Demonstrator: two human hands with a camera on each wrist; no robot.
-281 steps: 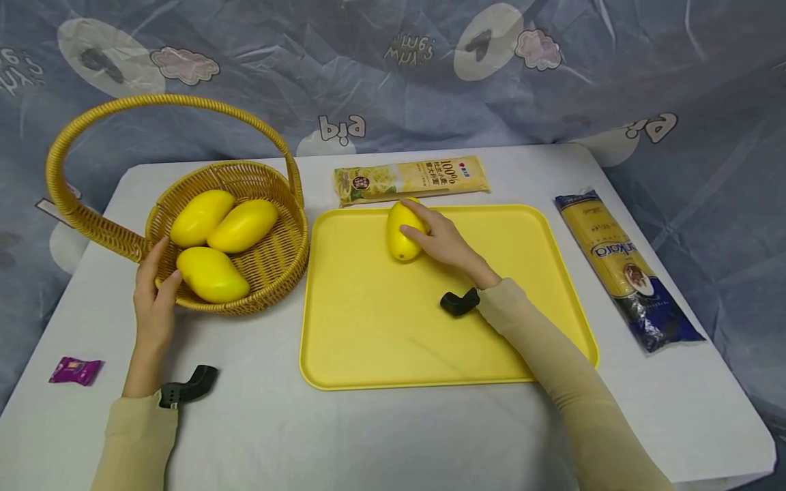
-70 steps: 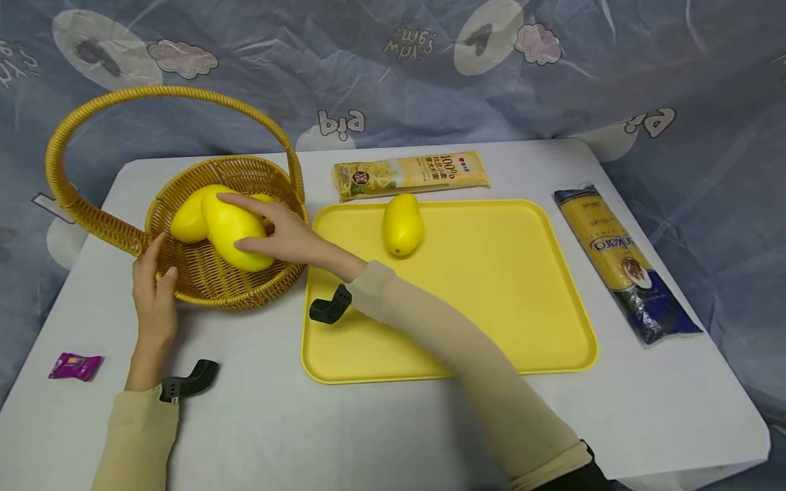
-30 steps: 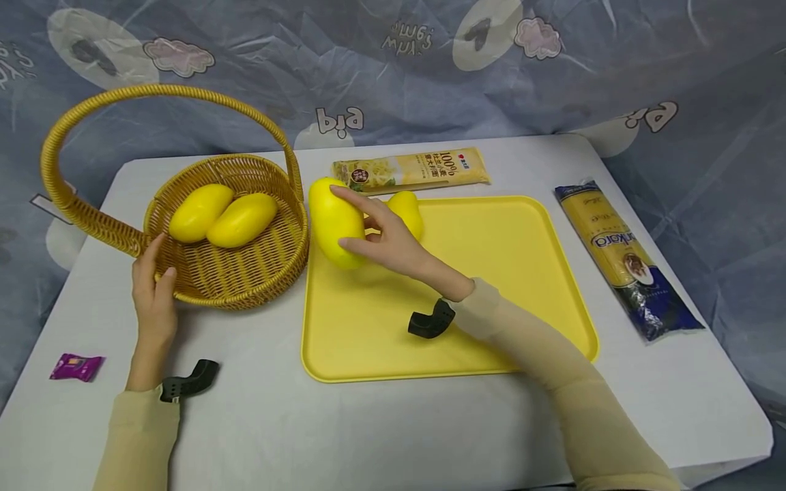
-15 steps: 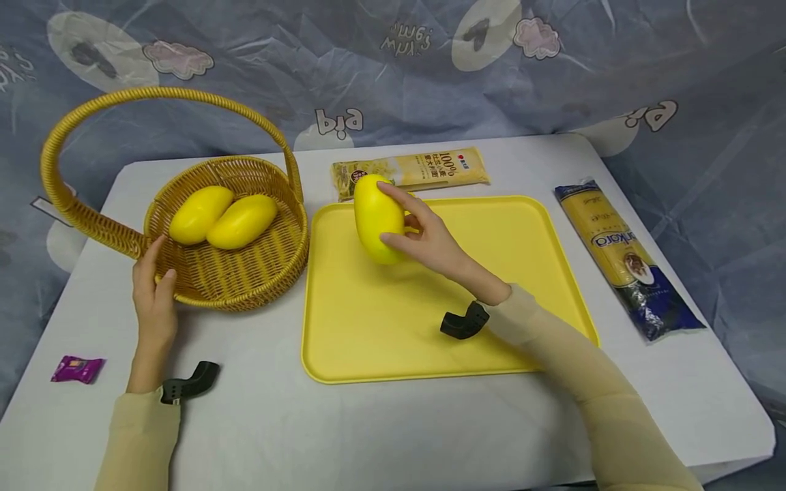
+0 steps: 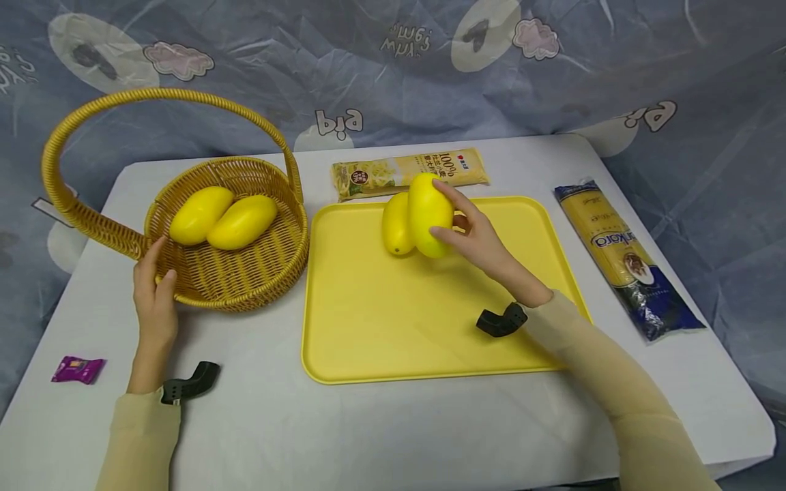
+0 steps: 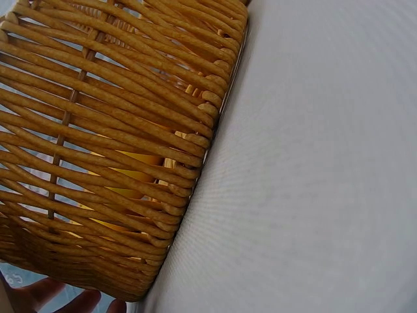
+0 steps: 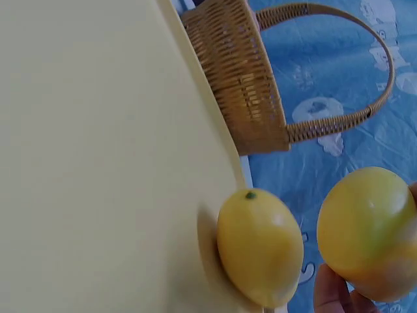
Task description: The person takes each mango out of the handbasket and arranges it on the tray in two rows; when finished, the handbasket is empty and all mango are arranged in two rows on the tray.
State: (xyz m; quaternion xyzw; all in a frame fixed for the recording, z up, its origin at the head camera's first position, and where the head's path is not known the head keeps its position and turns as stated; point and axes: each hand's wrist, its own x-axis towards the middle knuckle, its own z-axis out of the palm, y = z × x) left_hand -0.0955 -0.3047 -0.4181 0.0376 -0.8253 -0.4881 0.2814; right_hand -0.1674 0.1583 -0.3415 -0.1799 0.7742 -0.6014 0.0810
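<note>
My right hand (image 5: pixel 482 249) holds a yellow mango (image 5: pixel 428 213) by its right side, thumb below and fingers above, over the yellow tray (image 5: pixel 368 327). A second mango (image 5: pixel 396 228) lies near the tray's back edge, partly overlapped by the held one in the head view; the right wrist view has the lying mango (image 7: pixel 259 244) and the held mango (image 7: pixel 368 228) apart. At the left, my left hand (image 5: pixel 153 300) grips the near-left rim of the wicker basket (image 5: pixel 270 290). Inside the basket are two more mangoes, one mango (image 5: pixel 201 215) leaning against the other mango (image 5: pixel 243 222).
A yellow pasta packet (image 5: pixel 408 174) lies behind the tray, and a blue and gold pasta packet (image 5: pixel 626 262) lies to its right. A small purple wrapped sweet (image 5: pixel 78 369) sits at the table's left. The basket's tall handle (image 5: pixel 166 94) arches above it.
One mango has left the basket in my right hand and travelled right over the tray, past the mango lying there. Earlier, my right hand was on that lying mango. My left hand stays on the basket.
</note>
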